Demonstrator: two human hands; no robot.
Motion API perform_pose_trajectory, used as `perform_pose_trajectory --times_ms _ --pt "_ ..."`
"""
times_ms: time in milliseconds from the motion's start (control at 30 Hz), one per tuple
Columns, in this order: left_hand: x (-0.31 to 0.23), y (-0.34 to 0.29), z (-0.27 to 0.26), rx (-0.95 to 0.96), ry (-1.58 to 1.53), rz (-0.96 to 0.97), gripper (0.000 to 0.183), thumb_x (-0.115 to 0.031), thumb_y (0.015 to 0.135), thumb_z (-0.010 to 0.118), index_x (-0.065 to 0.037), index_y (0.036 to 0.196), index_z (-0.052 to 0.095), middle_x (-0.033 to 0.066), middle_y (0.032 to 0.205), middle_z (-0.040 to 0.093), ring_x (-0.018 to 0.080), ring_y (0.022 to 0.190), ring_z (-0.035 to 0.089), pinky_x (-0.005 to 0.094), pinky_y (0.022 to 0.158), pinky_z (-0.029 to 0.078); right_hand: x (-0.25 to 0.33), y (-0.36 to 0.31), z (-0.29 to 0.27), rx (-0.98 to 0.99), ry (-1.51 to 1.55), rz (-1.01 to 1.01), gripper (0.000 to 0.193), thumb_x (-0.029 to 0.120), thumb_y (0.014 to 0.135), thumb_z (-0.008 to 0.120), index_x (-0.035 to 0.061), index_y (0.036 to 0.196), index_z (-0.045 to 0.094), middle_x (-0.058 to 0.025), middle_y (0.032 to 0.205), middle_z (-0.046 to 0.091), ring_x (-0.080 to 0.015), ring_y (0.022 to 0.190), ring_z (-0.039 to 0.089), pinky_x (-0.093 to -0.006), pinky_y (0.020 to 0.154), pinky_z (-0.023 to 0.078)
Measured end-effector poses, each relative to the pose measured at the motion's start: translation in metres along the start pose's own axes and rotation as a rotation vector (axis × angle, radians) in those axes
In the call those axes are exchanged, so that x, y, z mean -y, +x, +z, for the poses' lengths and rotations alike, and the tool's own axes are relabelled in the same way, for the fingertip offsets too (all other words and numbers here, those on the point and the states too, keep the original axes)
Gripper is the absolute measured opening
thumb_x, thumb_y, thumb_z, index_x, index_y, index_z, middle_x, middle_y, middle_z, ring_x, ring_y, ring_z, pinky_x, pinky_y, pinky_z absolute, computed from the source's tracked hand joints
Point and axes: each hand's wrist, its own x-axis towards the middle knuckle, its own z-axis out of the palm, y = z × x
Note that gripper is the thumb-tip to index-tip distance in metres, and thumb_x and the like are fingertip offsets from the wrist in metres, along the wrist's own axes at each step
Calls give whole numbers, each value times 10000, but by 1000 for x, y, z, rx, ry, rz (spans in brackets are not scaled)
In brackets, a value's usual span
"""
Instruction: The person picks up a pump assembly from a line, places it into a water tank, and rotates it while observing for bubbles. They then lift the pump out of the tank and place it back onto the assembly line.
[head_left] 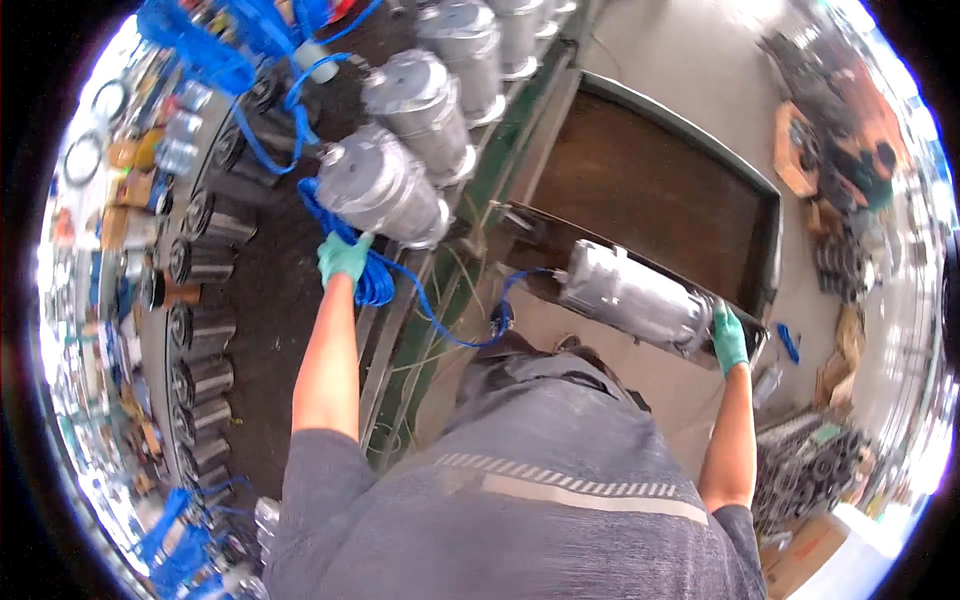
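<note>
My left hand (343,258), in a green glove, is closed around a blue coiled air hose (374,284) next to the nearest upright silver cylinder (375,180). From the coil the hose loops across to the left end of another silver cylinder (630,293), which lies on its side along the near edge of a metal tank (690,128). Gripping the right end of this lying cylinder is my right hand (730,340), also in a green glove. Its fingertips are partly hidden behind the cylinder's end.
More upright silver cylinders (460,45) line the bench's right edge. Dark metal cylinders (205,325) stand in a row along its left side. Blue hoses (215,55) lie at the far left. Dark parts (815,460) are piled at right. Another person (865,110) is at far right.
</note>
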Motion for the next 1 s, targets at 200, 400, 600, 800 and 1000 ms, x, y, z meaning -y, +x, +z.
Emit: perform_pose_trajectory --times_ms 200,400,600,800,1000 --pt "-28 -2 -16 36 -6 -355 980 -454 723 882 -71 1480 390 234 1513 437 424 1350 526 499 1083 505 -7 26 -1 236 -157 72 564 483 1064 522 -4 1322 639 -28 1186 662 -147 1052 582 -296 934 474" --pt "27 -1 13 218 -514 -406 400 -420 809 806 -57 969 749 138 817 719 267 787 721 438 781 583 -18 46 -6 381 121 299 451 466 1037 566 63 1188 700 25 1008 641 -115 901 572 -277 789 476" --pt "41 -180 -83 75 -1762 -223 399 -398 834 771 -69 1033 665 107 854 687 245 762 687 403 750 610 -4 48 -1 587 304 405 462 457 997 638 133 1326 637 27 1141 676 -152 1017 643 -326 872 538" --pt "-8 -314 -222 -333 -1929 417 564 -400 874 755 -43 1284 603 113 1125 688 288 969 675 490 933 561 -37 53 2 518 249 253 508 574 975 600 148 1247 650 4 1138 679 -161 990 635 -344 828 526" --pt "-66 -383 -296 -866 -1677 410 490 -424 907 732 -73 1233 627 110 1122 689 295 1036 667 499 954 540 5 22 20 340 186 264 433 388 1040 485 46 1258 635 -67 1173 674 -210 1006 639 -381 861 521"
